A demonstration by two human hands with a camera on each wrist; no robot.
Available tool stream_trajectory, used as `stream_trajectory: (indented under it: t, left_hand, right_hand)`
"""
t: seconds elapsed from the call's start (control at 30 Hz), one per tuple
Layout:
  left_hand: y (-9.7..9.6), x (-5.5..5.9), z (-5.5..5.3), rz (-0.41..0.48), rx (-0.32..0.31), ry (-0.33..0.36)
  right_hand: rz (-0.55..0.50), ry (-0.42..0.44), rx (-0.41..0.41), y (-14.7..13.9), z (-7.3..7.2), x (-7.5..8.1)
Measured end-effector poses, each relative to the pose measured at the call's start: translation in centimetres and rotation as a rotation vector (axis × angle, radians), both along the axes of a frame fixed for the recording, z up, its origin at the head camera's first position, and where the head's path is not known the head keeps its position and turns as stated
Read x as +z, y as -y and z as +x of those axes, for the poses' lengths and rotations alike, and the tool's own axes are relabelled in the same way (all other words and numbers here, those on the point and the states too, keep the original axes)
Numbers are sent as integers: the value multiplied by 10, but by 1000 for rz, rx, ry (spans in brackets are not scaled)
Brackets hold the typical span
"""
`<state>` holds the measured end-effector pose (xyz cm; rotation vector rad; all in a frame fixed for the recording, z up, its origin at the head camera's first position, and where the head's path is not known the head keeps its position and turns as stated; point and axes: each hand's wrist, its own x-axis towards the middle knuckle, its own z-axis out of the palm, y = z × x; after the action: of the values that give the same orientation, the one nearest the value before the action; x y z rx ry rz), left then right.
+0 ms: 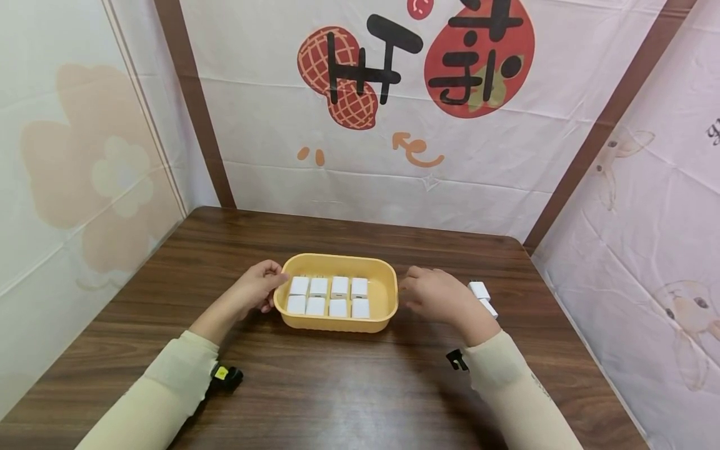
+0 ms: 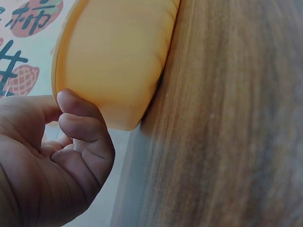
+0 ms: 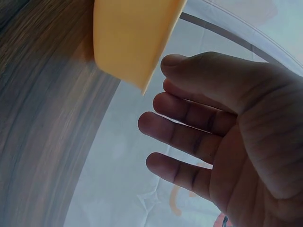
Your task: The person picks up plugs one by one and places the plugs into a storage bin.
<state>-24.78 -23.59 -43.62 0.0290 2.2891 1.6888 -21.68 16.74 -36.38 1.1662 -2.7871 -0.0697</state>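
A yellow plastic basket point(image 1: 337, 325) rests on the table. Inside it, several white charger plugs point(image 1: 339, 287) lie in two rows, with some bare floor at the basket's right end. My left hand point(image 1: 259, 287) pinches the left rim between thumb and fingers; the left wrist view shows the fingertips point(image 2: 78, 125) against the basket's outer wall. At the opposite end, my right hand point(image 1: 432, 295) is beside the rim. In the right wrist view its fingers point(image 3: 182, 135) are spread and slightly bent, holding nothing, with the thumb tip close to the basket's edge.
Two more white charger plugs point(image 1: 480, 290) lie on the dark wooden table point(image 1: 337, 381), partly behind my right wrist. Printed cloth walls point(image 1: 360, 187) stand along the table's back and both sides. Black straps with cameras point(image 1: 227, 376) sit at my wrists.
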Motion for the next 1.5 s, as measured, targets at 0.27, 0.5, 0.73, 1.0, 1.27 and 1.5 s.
stream_trajectory:
  t: [0.27, 0.5, 0.73, 1.0, 1.27, 1.5]
  left_hand:
    - [0, -1, 1, -3, 0, 4]
    - [0, 0, 2, -1, 3, -5]
    - [0, -1, 3, -3, -4, -3]
    - [1, -1, 4, -3, 1, 1]
    - [1, -1, 3, -8, 1, -1]
    - [0, 1, 1, -7, -10, -6]
  right_hand:
    - [60, -3, -69, -10, -1, -8]
    - [67, -7, -118, -18, -2, -10]
    - [60, 42, -151, -27, -5, -13]
    - [85, 106, -214, -34, -11, -24]
    - [104, 122, -290, -44, -16, -27]
    - [131, 125, -330, -56, -19, -28]
